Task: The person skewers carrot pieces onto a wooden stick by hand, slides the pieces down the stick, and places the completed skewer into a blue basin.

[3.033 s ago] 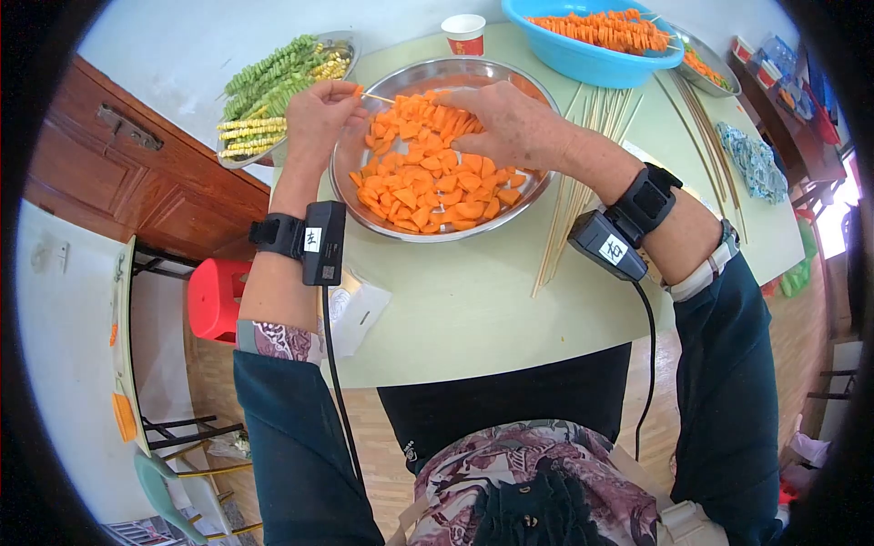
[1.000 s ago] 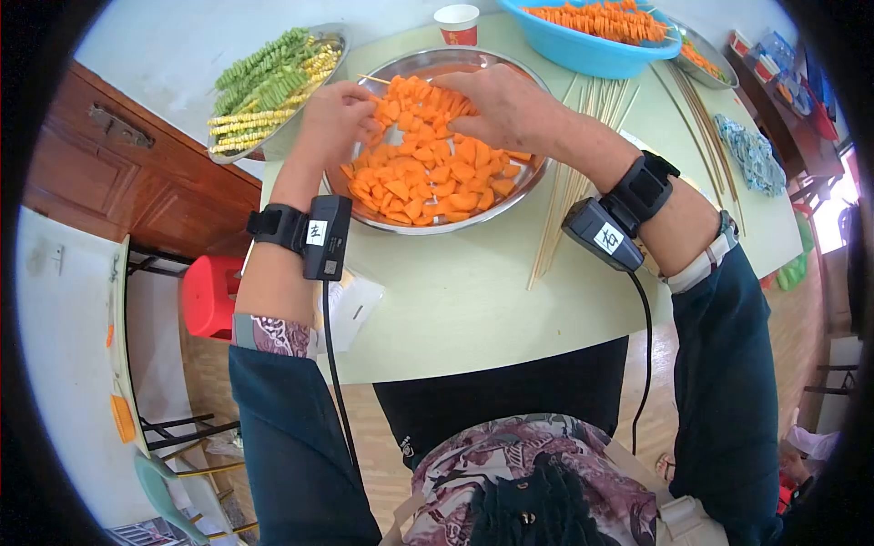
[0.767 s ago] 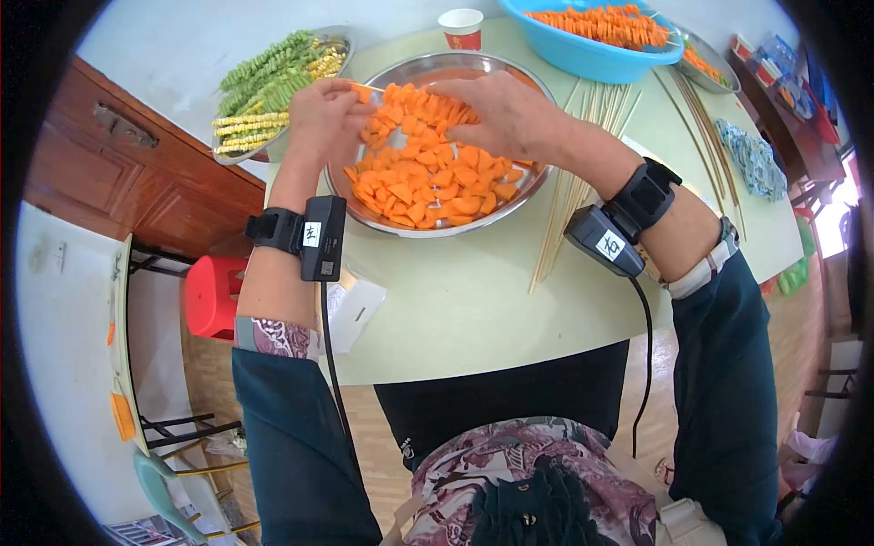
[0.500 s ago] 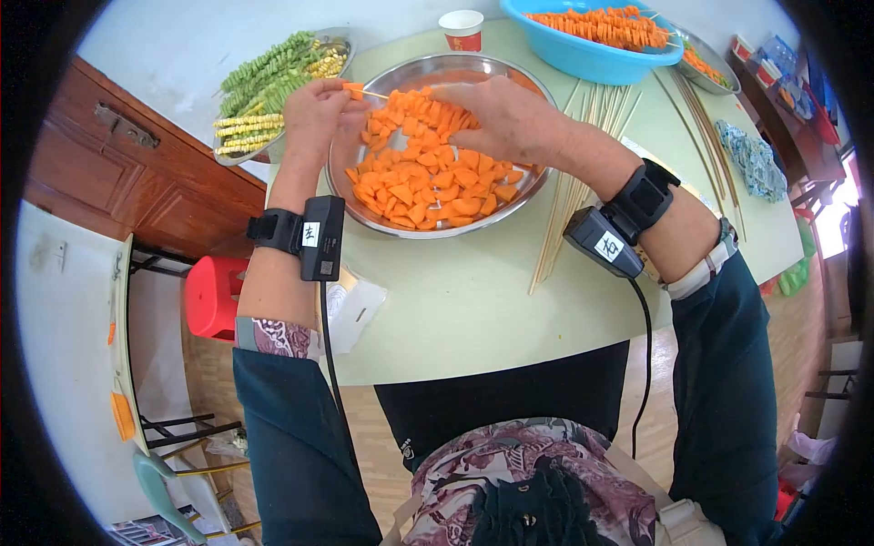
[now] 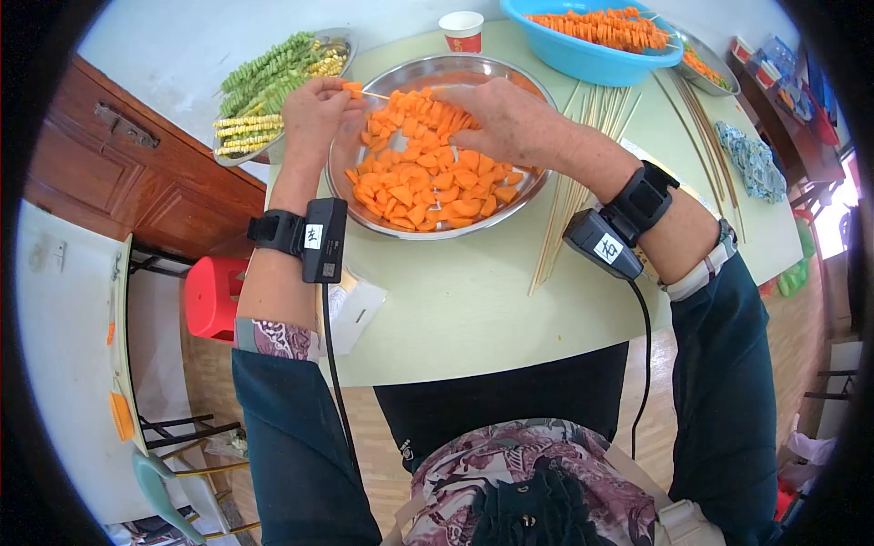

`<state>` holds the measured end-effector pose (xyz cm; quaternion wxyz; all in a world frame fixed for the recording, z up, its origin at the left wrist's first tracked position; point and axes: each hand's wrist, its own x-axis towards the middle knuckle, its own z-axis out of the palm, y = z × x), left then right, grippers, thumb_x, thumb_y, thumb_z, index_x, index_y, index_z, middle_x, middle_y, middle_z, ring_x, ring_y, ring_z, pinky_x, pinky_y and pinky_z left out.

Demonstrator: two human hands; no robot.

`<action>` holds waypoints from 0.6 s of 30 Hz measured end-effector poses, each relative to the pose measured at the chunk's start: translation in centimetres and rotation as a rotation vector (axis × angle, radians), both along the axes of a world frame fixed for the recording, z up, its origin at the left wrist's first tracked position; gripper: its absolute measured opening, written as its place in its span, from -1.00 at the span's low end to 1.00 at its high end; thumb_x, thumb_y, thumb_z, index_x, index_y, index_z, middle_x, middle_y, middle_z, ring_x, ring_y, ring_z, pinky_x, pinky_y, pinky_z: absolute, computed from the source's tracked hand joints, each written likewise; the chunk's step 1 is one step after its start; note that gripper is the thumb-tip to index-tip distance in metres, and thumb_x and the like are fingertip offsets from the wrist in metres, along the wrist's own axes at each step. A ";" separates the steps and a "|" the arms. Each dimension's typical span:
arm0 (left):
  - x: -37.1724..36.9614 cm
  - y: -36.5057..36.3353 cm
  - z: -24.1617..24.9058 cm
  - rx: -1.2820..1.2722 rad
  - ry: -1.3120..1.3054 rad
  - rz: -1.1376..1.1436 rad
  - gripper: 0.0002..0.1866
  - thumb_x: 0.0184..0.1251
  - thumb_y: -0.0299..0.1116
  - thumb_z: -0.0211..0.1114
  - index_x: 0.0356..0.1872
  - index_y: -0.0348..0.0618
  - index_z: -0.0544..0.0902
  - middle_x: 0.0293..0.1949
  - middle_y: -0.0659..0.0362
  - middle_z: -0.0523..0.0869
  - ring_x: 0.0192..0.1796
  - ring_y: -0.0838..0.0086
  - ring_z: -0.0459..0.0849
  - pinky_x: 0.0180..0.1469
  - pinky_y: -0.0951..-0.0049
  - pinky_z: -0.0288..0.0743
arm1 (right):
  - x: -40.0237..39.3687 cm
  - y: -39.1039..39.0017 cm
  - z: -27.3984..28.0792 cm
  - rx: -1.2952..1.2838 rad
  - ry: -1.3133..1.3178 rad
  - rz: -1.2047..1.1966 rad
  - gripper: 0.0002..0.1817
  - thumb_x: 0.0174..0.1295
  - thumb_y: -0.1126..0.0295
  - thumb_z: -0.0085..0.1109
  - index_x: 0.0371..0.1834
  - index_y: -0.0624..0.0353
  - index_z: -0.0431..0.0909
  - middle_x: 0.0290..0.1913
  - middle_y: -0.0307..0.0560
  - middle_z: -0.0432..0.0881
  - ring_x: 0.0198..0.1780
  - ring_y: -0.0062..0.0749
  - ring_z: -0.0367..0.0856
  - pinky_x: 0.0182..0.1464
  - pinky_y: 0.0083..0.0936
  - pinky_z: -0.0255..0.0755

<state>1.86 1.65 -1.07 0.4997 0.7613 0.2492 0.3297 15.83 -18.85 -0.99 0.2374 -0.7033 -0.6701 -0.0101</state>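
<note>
My left hand is at the left rim of a steel basin. Its fingers pinch an orange carrot slice at the bare end of a thin wooden skewer. From there the skewer runs right into a row of carrot slices just over the basin. My right hand is closed around the right end of this row, its thumb low and its fingers on top; the skewer's far end is hidden. Loose cut carrot pieces lie in the basin below.
Bare skewers lie right of the basin, with darker sticks and a blue patterned cloth beyond. A blue tub holds carrot skewers. A paper cup stands behind. Green and yellow skewers fill a tray at left.
Almost nothing differs. My left forearm has shifted very slightly, and both hands keep their hold at the same place over the basin.
</note>
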 end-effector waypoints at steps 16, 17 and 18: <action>0.2 -0.3 -0.2 0.107 0.074 0.087 -0.82 0.19 -0.57 0.16 -0.18 -0.43 0.53 -0.30 -0.02 0.67 -0.34 0.40 0.72 -0.37 0.63 0.62 | -0.2 0.1 -0.1 -0.005 0.004 0.019 -0.50 0.09 0.35 0.17 0.13 0.21 0.37 -0.20 0.15 0.60 -0.18 -0.12 0.61 -0.09 -0.34 0.51; 0.2 -0.2 -0.3 0.105 0.074 0.089 -0.82 0.19 -0.56 0.17 -0.19 -0.42 0.54 -0.31 -0.01 0.67 -0.34 0.41 0.72 -0.37 0.63 0.62 | -0.2 0.1 -0.1 0.005 0.013 0.022 -0.50 0.09 0.36 0.17 0.13 0.22 0.37 -0.21 0.16 0.61 -0.20 -0.12 0.61 -0.11 -0.35 0.52; 0.2 -0.3 -0.2 0.104 0.075 0.091 -0.82 0.19 -0.56 0.17 -0.19 -0.41 0.54 -0.32 0.00 0.68 -0.34 0.42 0.71 -0.37 0.63 0.62 | -0.2 0.1 -0.1 0.015 0.023 0.025 -0.50 0.09 0.36 0.17 0.13 0.22 0.37 -0.22 0.16 0.61 -0.21 -0.11 0.62 -0.12 -0.36 0.52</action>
